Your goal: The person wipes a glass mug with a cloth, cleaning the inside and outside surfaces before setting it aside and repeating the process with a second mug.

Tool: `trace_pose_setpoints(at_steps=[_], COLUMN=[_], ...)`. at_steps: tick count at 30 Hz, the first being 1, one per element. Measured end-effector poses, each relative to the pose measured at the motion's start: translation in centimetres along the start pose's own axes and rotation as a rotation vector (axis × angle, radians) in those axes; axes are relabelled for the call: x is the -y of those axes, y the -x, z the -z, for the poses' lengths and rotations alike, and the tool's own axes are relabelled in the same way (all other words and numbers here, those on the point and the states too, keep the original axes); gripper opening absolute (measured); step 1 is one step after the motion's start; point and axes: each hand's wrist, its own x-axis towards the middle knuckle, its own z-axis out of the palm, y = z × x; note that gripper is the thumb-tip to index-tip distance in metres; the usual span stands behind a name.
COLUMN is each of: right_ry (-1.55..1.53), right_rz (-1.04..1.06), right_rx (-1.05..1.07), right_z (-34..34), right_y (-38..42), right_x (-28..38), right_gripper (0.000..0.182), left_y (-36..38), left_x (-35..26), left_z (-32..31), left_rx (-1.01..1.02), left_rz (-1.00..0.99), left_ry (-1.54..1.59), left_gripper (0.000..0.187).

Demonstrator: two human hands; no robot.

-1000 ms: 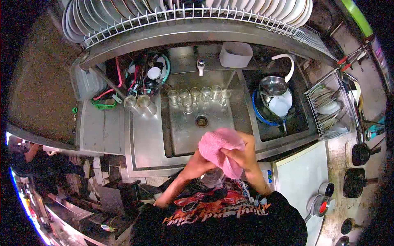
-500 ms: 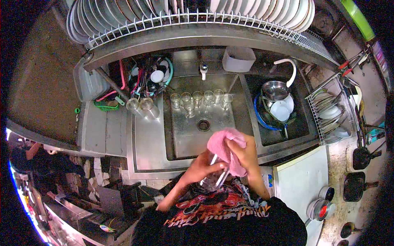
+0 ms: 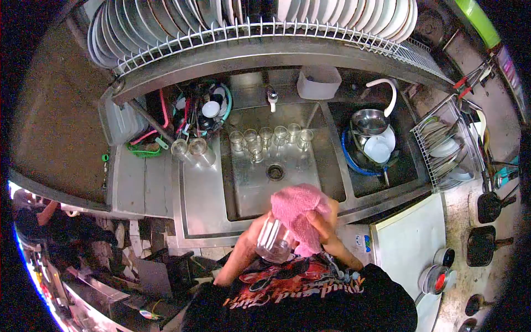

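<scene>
Left hand (image 3: 250, 239) is closed round the side of a clear, thick-looking glass vessel (image 3: 274, 252). Right hand (image 3: 326, 226) grips a bunched pink terry-looking cloth (image 3: 296, 206), thumb on top; its other fingers are mostly under the fabric, so can't tell how they sit.

Vessel is in front of the black printed shirt (image 3: 310, 290), on the near side of the steel sink basin (image 3: 249, 191), tilted, one end toward the body. Cloth covers its far end; can't see whether any is pushed inside. Split grip makes sense: left likely steadies the glass, leaving right free to work the cloth. Close-in hold probably gives better control of a slick surface.

Seven clear glass mugs (image 3: 266, 136) are clustered in the basin, behind the round drain (image 3: 275, 172). Grouping there presumably lets drips run to the drain. Two taller clear glass vessels (image 3: 202, 152) stand apart on the steel drainboard (image 3: 196, 205), likely so they don't mix with the mugs.

White plates (image 3: 354, 16) stand on edge in the white wire rack (image 3: 243, 32) above, probably for airflow and space.
</scene>
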Motion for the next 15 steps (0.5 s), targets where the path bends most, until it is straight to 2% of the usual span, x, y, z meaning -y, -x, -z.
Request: trace_pose_setpoints(at_steps=[4,7,8,9,10,12,13,14,15], right_ry=[-0.061,0.061,0.191,0.322,0.321,0.196,-0.098,-0.101,-0.378], right_rz=[-0.039,0.038,0.102,0.164,0.165,0.108,0.139,0.144,0.063], right_rx=[-0.034,-0.112,-0.293,-0.473,-0.474,-0.569,-0.646,-0.646,-0.491], right_z=[0.2,0.3,0.4,0.4,0.8,1.8,1.5,1.4,1.3], right_y=[-0.2,-0.2,0.0,0.3,0.1,-1.1,-1.8,-2.3,-2.7], right_x=[-0.5,-1.0,-1.6,-2.1,-2.3,-2.0,-1.9,-1.3,-0.5], right_gripper=[0.044,0.036,0.033,0.031,0.031,0.029,0.028,0.028,0.038], left_y=[0.1,-0.4,-0.6,-0.6,-0.8,-1.2,-1.3,-1.3,-1.3], left_x=[0.7,0.9,0.8,0.3,0.4,0.6,0.4,0.4,0.6], left_z=[-0.3,-0.3,-0.4,-1.7,-1.7,-1.2,-1.1,-0.9,-0.6], left_rx=[0.04,0.103,0.134,0.037,0.038,0.089,0.152,0.154,0.156], left_rz=[-0.065,-0.121,-0.144,-0.126,-0.126,-0.06,-0.074,-0.076,-0.078], left_ry=[-0.139,-0.111,-0.099,-0.006,-0.008,-0.001,-0.054,-0.059,-0.029], left_gripper=[0.052,0.055,0.057,0.056,0.056,0.055,0.057,0.057,0.058])
